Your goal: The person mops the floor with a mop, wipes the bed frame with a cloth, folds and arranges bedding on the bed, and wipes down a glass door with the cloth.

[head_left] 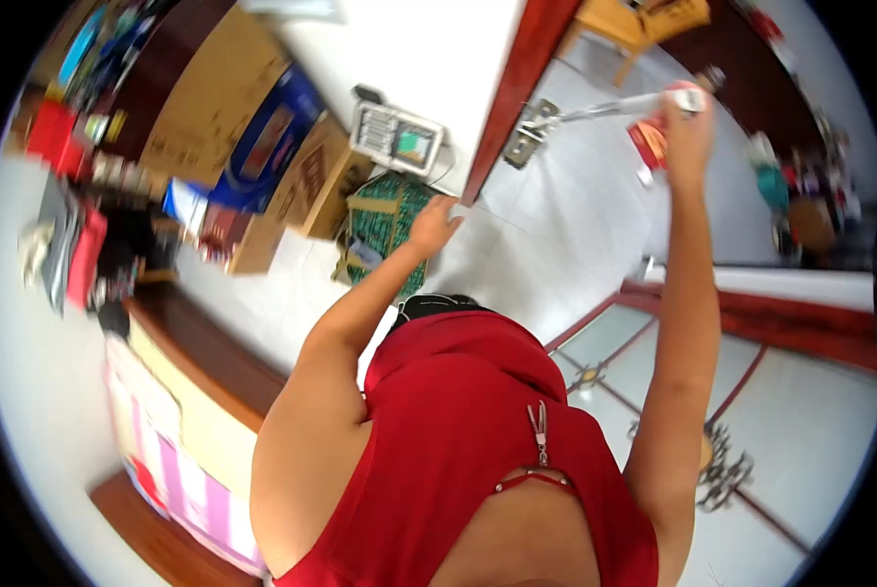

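Note:
My right hand (688, 132), stretched out to the upper right, is closed around the upper end of a long pale pole (609, 107) with a white tip. The pole runs down and left to a flat grey head (530, 135) by the dark red door frame; blur hides exactly what kind of tool it is. A red and white item (648, 144) shows beside that hand; I cannot tell whether they touch. My left hand (434, 228) is empty with its fingers apart, above the floor beside a green patterned box (384, 217) bound with brown tape.
A white device (396, 137) with keys and a coloured screen stands by the green box. Cardboard cartons (218, 93) and a blue box (274, 132) are stacked at the upper left. A dark red door frame (512, 83) rises ahead; a wooden chair (639, 22) stands beyond it.

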Demonstrator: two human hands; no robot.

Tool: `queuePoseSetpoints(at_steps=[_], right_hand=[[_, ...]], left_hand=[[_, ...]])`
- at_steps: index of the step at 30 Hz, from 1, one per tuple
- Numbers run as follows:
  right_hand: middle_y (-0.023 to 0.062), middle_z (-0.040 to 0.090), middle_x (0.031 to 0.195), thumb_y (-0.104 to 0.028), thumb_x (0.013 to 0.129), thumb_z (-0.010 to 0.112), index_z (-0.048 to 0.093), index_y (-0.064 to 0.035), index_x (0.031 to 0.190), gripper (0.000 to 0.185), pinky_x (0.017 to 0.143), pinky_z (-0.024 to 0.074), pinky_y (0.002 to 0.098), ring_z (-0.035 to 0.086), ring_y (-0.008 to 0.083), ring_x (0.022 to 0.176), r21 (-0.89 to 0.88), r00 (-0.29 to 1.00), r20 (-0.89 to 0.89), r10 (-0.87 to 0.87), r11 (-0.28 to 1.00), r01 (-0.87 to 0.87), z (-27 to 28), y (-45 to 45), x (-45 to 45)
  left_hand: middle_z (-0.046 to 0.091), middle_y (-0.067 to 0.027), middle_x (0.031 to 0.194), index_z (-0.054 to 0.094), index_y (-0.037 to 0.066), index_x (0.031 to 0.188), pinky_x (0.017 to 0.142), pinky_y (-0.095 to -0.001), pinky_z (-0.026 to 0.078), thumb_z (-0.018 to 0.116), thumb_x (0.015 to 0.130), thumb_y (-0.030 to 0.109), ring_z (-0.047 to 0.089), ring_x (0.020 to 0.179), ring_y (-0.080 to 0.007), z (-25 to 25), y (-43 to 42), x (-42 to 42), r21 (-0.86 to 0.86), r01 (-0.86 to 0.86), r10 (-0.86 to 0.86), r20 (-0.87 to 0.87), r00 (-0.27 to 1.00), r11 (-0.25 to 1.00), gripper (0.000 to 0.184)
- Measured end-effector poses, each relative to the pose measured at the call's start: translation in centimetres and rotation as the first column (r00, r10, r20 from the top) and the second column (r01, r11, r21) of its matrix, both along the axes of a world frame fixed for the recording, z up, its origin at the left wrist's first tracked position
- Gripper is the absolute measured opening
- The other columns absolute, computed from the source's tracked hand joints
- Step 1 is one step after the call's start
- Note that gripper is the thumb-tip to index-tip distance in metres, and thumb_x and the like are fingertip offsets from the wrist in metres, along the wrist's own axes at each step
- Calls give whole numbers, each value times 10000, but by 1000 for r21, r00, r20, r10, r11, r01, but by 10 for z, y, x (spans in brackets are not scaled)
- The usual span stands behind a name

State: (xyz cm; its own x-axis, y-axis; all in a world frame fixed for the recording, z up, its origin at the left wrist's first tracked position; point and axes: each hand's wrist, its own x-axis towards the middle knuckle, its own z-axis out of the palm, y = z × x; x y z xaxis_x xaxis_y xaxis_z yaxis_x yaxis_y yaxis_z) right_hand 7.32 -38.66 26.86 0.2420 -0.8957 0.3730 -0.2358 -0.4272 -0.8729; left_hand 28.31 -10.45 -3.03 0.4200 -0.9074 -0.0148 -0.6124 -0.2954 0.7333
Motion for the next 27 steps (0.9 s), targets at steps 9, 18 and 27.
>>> queuePoseSetpoints(at_steps=[9,18,27], right_hand=[[132,613,1111,-201,954,663,514,13,1243,389,787,607,302,699,260,929,132,921,312,233,949,-285,28,-192,60],[111,453,1383,-466,1020,493,388,-86,1451,584,963,535,425,581,288,1124,317,915,312,257,880,-355,51,-261,159],[107,500,1296,-456,1019,496,440,-87,1391,527,909,547,410,599,276,1061,417,907,315,280,817,-397,1,-306,184]], left_hand=[[709,-161,1041,672,90,1177,875,-428,525,679,862,350,666,998,-342,-72,297,-9,539,-473,543,36,839,697,408],[702,-178,1132,689,107,1166,957,-422,507,684,859,419,651,1094,-341,-117,401,-133,768,-487,820,-87,565,417,438],[725,-172,988,667,84,1179,871,-414,537,662,893,355,685,968,-328,-87,355,-136,652,-655,909,-137,392,381,394]])
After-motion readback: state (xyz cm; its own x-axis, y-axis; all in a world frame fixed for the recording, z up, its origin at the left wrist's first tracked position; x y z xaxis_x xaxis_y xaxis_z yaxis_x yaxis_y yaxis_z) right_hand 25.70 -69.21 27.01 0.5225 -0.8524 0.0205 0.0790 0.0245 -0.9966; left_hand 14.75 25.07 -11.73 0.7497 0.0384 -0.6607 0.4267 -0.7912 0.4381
